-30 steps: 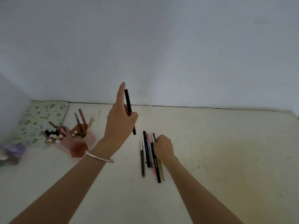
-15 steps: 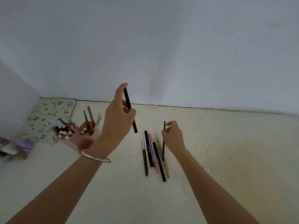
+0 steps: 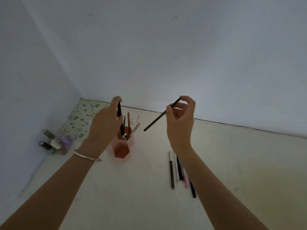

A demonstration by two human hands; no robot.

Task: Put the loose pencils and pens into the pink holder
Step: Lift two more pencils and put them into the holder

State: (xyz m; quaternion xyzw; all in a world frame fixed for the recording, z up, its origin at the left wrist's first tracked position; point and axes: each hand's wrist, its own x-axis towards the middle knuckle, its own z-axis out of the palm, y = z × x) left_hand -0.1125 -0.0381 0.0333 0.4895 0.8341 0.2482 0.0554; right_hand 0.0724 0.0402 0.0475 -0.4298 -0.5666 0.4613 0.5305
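The pink holder (image 3: 123, 147) stands on the pale floor at centre left, with several pens and pencils sticking up out of it. My left hand (image 3: 106, 123) is just above and left of it, fingers closed on a black pen (image 3: 120, 112) held nearly upright over the opening. My right hand (image 3: 181, 120) is raised to the right, pinching a thin dark pencil (image 3: 157, 117) that slants down towards the holder. Several loose pens (image 3: 177, 170) lie side by side on the floor, partly hidden under my right forearm.
A floral-patterned mat (image 3: 81, 118) lies in the back left corner. Small bottles and a purple item (image 3: 54, 141) stand by the left wall. Walls close in at the back and on the left.
The view has shifted left. My left hand carried the black pen over to the holder. My right hand lifted a thin dark pencil off the pile and raised it.
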